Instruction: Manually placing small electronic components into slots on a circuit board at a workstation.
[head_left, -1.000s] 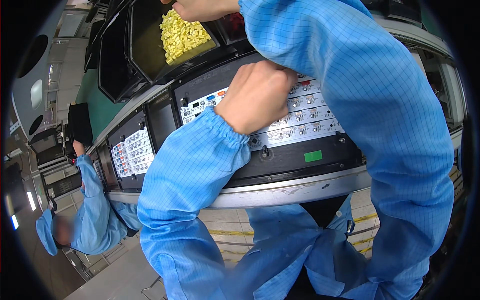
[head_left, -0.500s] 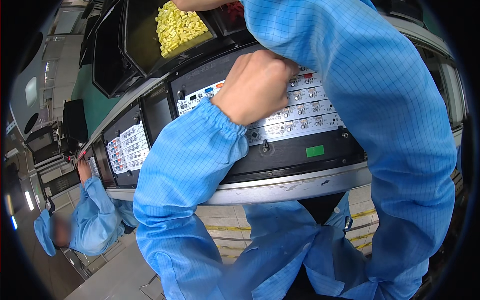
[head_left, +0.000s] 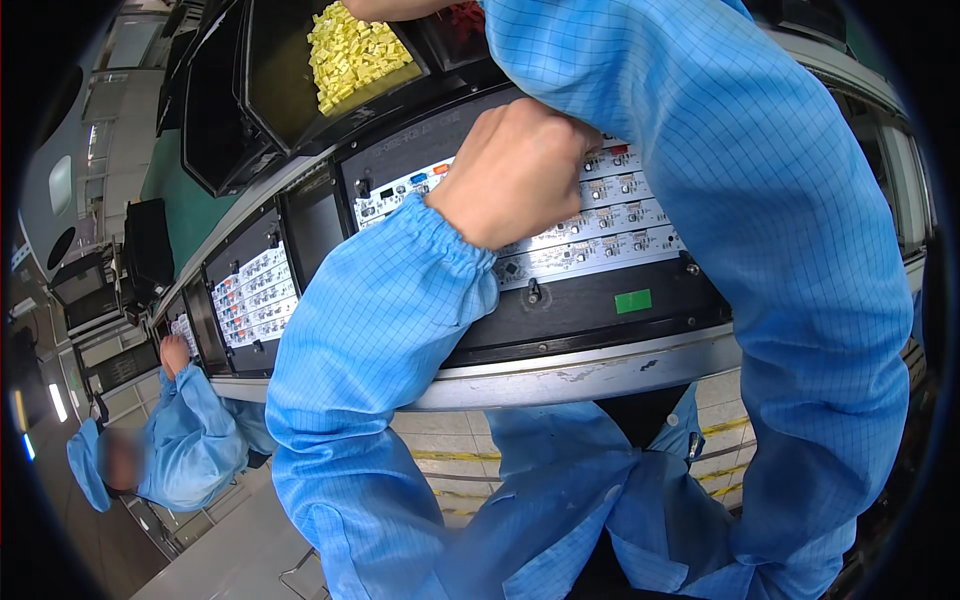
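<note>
My left hand [head_left: 520, 172] rests, closed with knuckles up, over white circuit board strips [head_left: 610, 248] set in a black tray [head_left: 580, 318]. Its fingertips are turned under, so whatever they hold is hidden. Beside it, blue [head_left: 418, 179] and orange [head_left: 440, 169] connectors stand on the top strip, and a red part [head_left: 620, 150] shows farther right. My right arm reaches across to the far side. Just part of my right hand [head_left: 400, 8] shows at the top edge, above a bin of yellow small parts [head_left: 360, 60]; its fingers are hidden.
A bin of red parts [head_left: 466, 18] adjoins the yellow one. A metal rail [head_left: 590, 370] runs along the near edge. Leftward stands another tray of board strips [head_left: 255, 300]. Beyond it a co-worker in blue [head_left: 190, 440] has a hand [head_left: 174, 355] at the line.
My left hand has barely shifted and stays closed over the strips. My right arm keeps its place. The co-worker's hand has lowered slightly.
</note>
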